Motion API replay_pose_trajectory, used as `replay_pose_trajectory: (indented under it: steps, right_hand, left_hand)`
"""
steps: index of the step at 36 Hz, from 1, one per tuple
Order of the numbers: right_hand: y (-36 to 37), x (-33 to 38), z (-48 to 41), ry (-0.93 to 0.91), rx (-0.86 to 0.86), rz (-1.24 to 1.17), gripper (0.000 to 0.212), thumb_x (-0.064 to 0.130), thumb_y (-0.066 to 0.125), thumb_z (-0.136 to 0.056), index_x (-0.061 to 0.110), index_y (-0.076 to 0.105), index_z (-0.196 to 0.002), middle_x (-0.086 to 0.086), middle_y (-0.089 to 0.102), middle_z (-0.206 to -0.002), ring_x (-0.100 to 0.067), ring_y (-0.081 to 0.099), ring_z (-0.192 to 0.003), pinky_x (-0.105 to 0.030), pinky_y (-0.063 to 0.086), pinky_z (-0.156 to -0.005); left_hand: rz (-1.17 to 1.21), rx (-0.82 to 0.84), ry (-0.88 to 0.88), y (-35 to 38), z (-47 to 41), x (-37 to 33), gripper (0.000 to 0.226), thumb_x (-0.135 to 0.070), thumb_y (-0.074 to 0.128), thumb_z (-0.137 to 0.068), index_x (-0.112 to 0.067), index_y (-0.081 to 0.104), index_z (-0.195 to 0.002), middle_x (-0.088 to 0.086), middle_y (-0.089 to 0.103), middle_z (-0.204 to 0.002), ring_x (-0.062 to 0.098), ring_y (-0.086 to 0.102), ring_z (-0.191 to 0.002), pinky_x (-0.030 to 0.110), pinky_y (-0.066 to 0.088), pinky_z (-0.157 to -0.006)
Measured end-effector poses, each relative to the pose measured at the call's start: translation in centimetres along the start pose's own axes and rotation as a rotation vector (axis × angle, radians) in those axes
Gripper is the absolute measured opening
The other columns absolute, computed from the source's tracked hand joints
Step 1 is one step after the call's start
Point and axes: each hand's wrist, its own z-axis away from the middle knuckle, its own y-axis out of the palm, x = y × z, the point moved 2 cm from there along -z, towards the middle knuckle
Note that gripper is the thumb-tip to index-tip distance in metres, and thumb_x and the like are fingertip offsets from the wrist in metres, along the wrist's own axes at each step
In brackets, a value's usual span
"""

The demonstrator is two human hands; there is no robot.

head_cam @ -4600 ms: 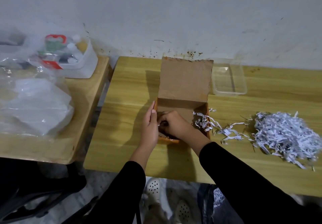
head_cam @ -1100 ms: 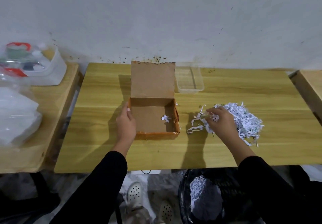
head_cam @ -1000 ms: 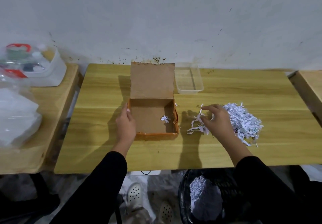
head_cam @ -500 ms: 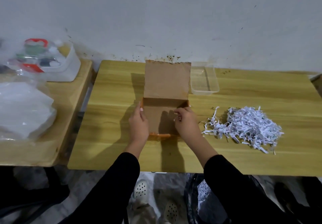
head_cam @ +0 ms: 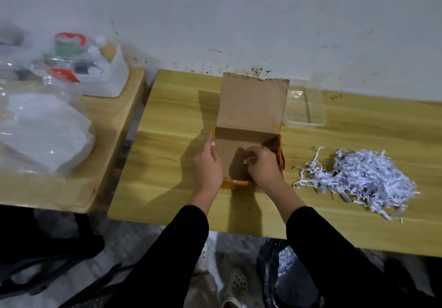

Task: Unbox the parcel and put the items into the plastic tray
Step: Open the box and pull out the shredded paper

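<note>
Standing over the head view: no brand, label or readable writing on anything; the cardboard is plain brown inside.

Open cardboard box (head_cam: 248,149) sits mid-table on the wooden table (head_cam: 167,154), its lid flap (head_cam: 252,104) tilted up toward the wall. Orange tape shows along the near and right edges.

Left hand (head_cam: 208,164) lies flat against the box's left wall, fingers together, thumb at the rim. Right hand (head_cam: 264,164) reaches down inside the box, fingertips drawn together, pinching a small white paper scrap (head_cam: 246,161). The box floor under that hand is in shadow; whether anything else lies there is not clear.

Clear plastic tray (head_cam: 306,109) stands just beside the lid flap on its right, near the wall. Its left part is hidden behind the flap; nothing can be made out inside it.

Shredded paper (head_cam: 358,178), a loose white pile, lies on the table right of the box, apart from it, with a few stray strips trailing toward it.

Second table (head_cam: 71,188) at left carries a white bin (head_cam: 100,78) of blurred small items, red and white, not identifiable, and clear plastic bags (head_cam: 43,130), hazy.

Below the table edge: black sleeves, perforated shoes, a dark bag (head_cam: 287,271) holding more shreds, partly cut off.
</note>
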Motion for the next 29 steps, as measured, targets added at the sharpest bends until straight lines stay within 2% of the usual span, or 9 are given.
replay_pose_trajectory:
  steps: [2,4,5,10,13,16,20,25,29]
  right_hand:
    - [0.1,0.7,0.0,-0.043,0.070,-0.043,0.037,-0.009,0.052,-0.081,0.002,0.061,-0.116,-0.016,0.063,-0.116,-0.025,0.060,-0.105,-0.021,0.045,-0.095]
    - [0.0,1.3,0.1,-0.101,0.088,-0.075,0.038,-0.010,0.053,-0.081,0.003,0.062,-0.115,-0.014,0.065,-0.114,-0.021,0.061,-0.104,-0.009,0.040,-0.085]
    - [-0.2,1.5,0.2,-0.123,0.076,-0.092,0.038,-0.009,0.054,-0.080,0.004,0.063,-0.115,-0.013,0.065,-0.115,-0.021,0.062,-0.104,-0.008,0.039,-0.081]
    - [-1.2,0.5,0.2,-0.132,0.001,-0.043,0.044,-0.012,0.057,-0.073,0.008,0.064,-0.112,-0.015,0.058,-0.116,-0.025,0.059,-0.106,-0.019,0.043,-0.086]
    - [-1.3,-0.6,0.2,-0.073,0.076,0.071,0.048,-0.007,0.063,-0.072,0.009,0.059,-0.118,-0.015,0.052,-0.120,-0.029,0.056,-0.108,-0.026,0.042,-0.092]
    - [-1.0,-0.3,0.2,-0.043,0.153,0.072,0.049,0.001,0.067,-0.073,0.009,0.056,-0.120,-0.015,0.047,-0.123,-0.032,0.056,-0.107,-0.032,0.044,-0.099]
    - [0.3,1.0,-0.1,-0.083,0.204,0.077,0.051,0.004,0.068,-0.075,0.012,0.054,-0.123,-0.014,0.044,-0.126,-0.032,0.050,-0.115,-0.036,0.039,-0.107]
    - [1.6,2.6,-0.8,-0.152,0.230,0.131,0.036,0.001,0.060,-0.082,0.013,0.061,-0.116,-0.012,0.052,-0.120,-0.028,0.050,-0.111,-0.034,0.040,-0.100]
    - [2.1,3.0,-1.0,-0.178,0.211,0.116,0.024,0.002,0.058,-0.084,0.008,0.067,-0.105,-0.016,0.060,-0.110,-0.032,0.054,-0.104,-0.035,0.044,-0.094]
  left_hand:
    - [0.012,-0.002,0.002,0.0,0.0,0.1,0.040,-0.021,0.032,-0.101,-0.016,0.043,-0.139,0.014,0.058,-0.126,0.028,0.056,-0.112,0.029,0.043,-0.088]
    - [0.015,0.002,0.002,-0.1,0.0,0.1,0.040,-0.018,0.033,-0.101,-0.016,0.042,-0.139,0.016,0.059,-0.122,0.029,0.056,-0.109,0.024,0.040,-0.081]
    - [0.016,0.004,0.004,-0.2,0.0,0.1,0.040,-0.016,0.034,-0.100,-0.016,0.042,-0.140,0.017,0.059,-0.121,0.029,0.056,-0.108,0.022,0.039,-0.080]
    - [0.027,0.001,0.017,-0.2,-0.1,0.1,0.040,-0.013,0.034,-0.100,-0.014,0.043,-0.139,0.017,0.060,-0.120,0.028,0.058,-0.106,0.017,0.037,-0.075]
    - [0.043,0.005,0.021,-0.1,-0.1,0.2,0.040,-0.014,0.034,-0.100,-0.015,0.043,-0.139,0.018,0.061,-0.118,0.031,0.059,-0.103,0.024,0.042,-0.078]
    - [0.059,0.000,0.016,0.0,-0.1,0.3,0.040,-0.018,0.034,-0.100,-0.016,0.043,-0.139,0.020,0.061,-0.115,0.034,0.059,-0.102,0.031,0.045,-0.080]
    - [0.073,0.008,0.004,-0.1,-0.1,0.4,0.040,-0.020,0.034,-0.100,-0.018,0.043,-0.139,0.015,0.061,-0.119,0.029,0.058,-0.104,0.026,0.043,-0.082]
    - [0.147,0.055,-0.018,-0.6,0.0,0.1,0.040,-0.024,0.033,-0.101,-0.017,0.042,-0.140,0.002,0.048,-0.141,0.016,0.043,-0.129,0.017,0.032,-0.099]
    - [0.203,0.084,-0.031,-0.8,-0.1,0.0,0.041,-0.026,0.032,-0.101,-0.018,0.040,-0.140,0.000,0.045,-0.144,0.013,0.039,-0.132,0.023,0.032,-0.106]
